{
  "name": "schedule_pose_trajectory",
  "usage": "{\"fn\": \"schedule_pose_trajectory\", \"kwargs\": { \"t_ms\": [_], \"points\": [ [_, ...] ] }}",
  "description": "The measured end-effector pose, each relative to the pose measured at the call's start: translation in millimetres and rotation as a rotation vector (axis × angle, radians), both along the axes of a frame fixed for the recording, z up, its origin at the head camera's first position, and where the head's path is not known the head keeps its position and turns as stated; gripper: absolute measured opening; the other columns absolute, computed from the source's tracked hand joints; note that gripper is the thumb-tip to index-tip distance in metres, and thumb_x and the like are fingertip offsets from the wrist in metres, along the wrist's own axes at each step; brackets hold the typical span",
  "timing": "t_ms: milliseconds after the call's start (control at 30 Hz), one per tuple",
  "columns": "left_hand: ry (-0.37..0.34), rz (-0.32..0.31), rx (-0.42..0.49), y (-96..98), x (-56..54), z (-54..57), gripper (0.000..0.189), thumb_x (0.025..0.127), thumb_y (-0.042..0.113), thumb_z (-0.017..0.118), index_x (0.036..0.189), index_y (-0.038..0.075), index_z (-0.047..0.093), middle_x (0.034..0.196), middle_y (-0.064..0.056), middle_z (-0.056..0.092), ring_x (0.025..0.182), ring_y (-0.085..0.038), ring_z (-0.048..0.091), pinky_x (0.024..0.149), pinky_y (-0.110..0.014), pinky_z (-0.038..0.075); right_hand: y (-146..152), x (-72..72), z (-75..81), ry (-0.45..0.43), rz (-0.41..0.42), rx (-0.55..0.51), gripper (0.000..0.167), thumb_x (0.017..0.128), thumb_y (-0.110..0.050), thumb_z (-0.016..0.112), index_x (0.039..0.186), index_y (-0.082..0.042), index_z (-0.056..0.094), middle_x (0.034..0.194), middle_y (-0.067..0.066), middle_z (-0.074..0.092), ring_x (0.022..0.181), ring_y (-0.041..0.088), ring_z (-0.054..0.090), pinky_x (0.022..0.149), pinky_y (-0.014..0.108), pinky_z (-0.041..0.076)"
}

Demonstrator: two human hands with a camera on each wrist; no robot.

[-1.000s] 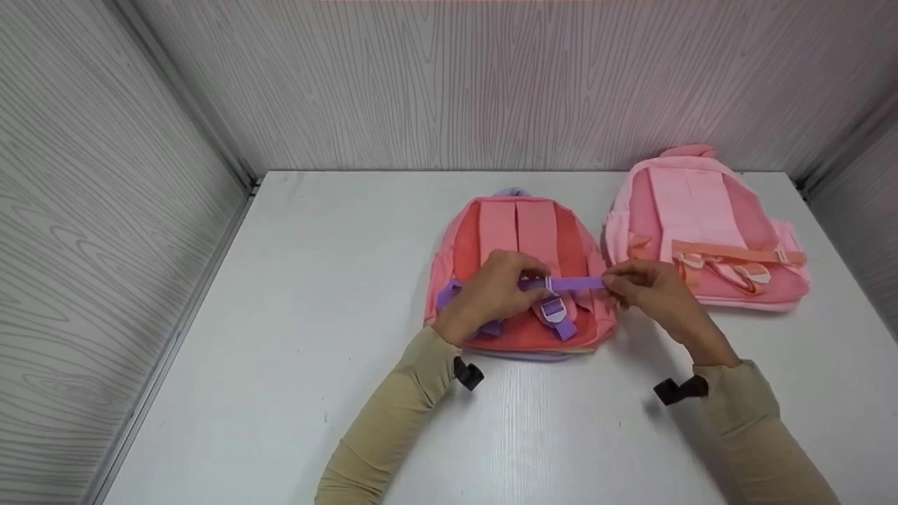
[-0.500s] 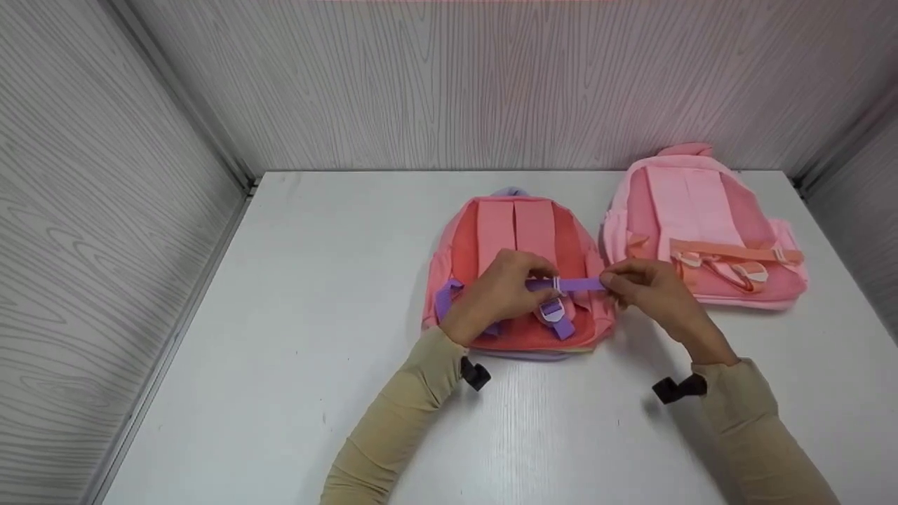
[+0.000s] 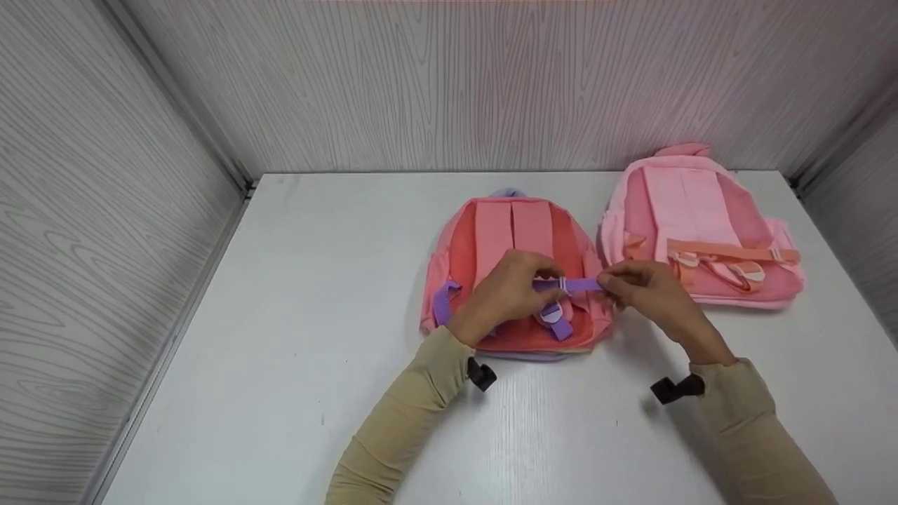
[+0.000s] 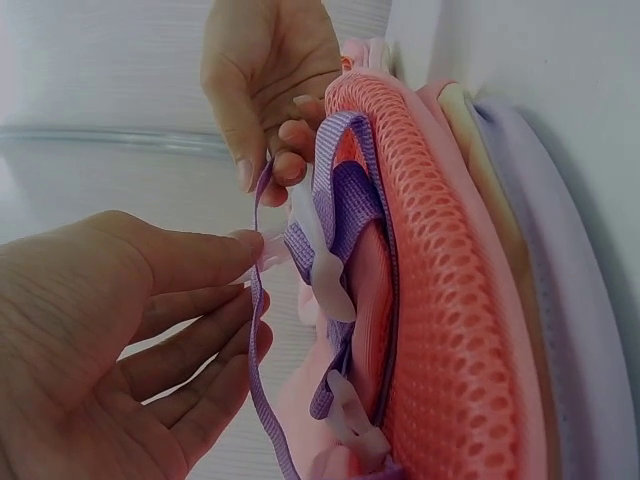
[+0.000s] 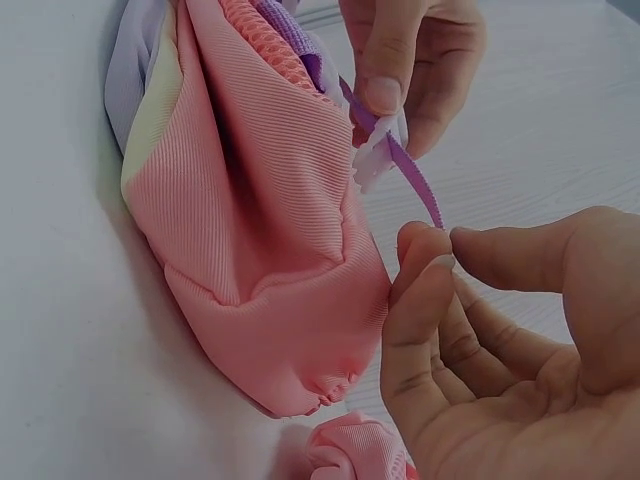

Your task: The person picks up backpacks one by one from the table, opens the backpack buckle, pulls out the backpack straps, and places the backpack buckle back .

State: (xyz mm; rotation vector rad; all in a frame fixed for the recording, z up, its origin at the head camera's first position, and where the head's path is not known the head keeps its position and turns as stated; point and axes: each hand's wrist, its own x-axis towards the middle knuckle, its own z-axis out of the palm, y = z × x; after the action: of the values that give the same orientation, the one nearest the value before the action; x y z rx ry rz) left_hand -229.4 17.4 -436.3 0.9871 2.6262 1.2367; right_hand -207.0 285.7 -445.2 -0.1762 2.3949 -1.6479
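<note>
A coral-pink backpack point(image 3: 494, 228) lies on the white table, its strap side up. My left hand point(image 3: 515, 287) pinches a small white buckle point(image 5: 378, 158) threaded on a purple strap point(image 3: 582, 285). To its right, my right hand point(image 3: 652, 294) pinches the strap's end between thumb and fingertips. Between the two hands the strap runs nearly straight, above the bag's lower right part. In the left wrist view, another white buckle point(image 4: 330, 270) hangs on a second purple strap close to the mesh back panel point(image 4: 440, 290). Part of the strap is hidden behind my left fingers.
A lighter pink backpack point(image 3: 694, 203) with orange straps point(image 3: 744, 250) lies right beside the first, at the table's back right. Wood-grain panels point(image 3: 435, 84) stand behind the table point(image 3: 337, 266) and along both sides.
My left hand has moved slightly right with the white buckle, shortening the stretch of purple strap between the hands. The right hand stays almost still, holding the end.
</note>
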Motion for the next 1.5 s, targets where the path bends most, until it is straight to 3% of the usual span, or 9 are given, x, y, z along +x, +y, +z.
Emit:
{"fn": "schedule_pose_trajectory", "kwargs": {
  "t_ms": [567,1167,1500],
  "points": [
    [-0.01,0.014,-0.03,13.2,0.5,-0.8,0.023,0.097,0.022,0.08,0.119,0.014,0.082,0.105,0.005,0.076,0.093,-0.008,0.064,0.087,-0.018,0.056,-0.6,1.2,1.7,-0.003,-0.001,-0.021,0.035,0.106,-0.024,0.069,0.125,0.006,0.07,0.093,-0.001,0.076,0.08,0.012,0.066,0.074,0.025,0.058],
    [-0.023,0.032,-0.038,23.7,-1.1,-3.4,0.024,0.097,0.021,0.081,0.12,0.015,0.082,0.106,0.007,0.077,0.095,-0.007,0.066,0.092,-0.02,0.056,-1.0,1.0,0.6,0.009,0.02,-0.014,0.033,0.106,-0.022,0.069,0.124,0.006,0.071,0.095,0.001,0.076,0.08,0.013,0.066,0.075,0.026,0.058],
    [-0.036,0.027,-0.055,30.3,-1.5,-0.2,0.029,0.097,0.021,0.081,0.125,0.014,0.08,0.115,0.004,0.078,0.104,-0.007,0.069,0.099,-0.023,0.056,-0.1,0.5,0.9,-0.002,0.022,-0.022,0.034,0.107,-0.021,0.067,0.125,0.007,0.07,0.096,-0.001,0.075,0.082,0.013,0.065,0.075,0.025,0.057]
  ]
}}
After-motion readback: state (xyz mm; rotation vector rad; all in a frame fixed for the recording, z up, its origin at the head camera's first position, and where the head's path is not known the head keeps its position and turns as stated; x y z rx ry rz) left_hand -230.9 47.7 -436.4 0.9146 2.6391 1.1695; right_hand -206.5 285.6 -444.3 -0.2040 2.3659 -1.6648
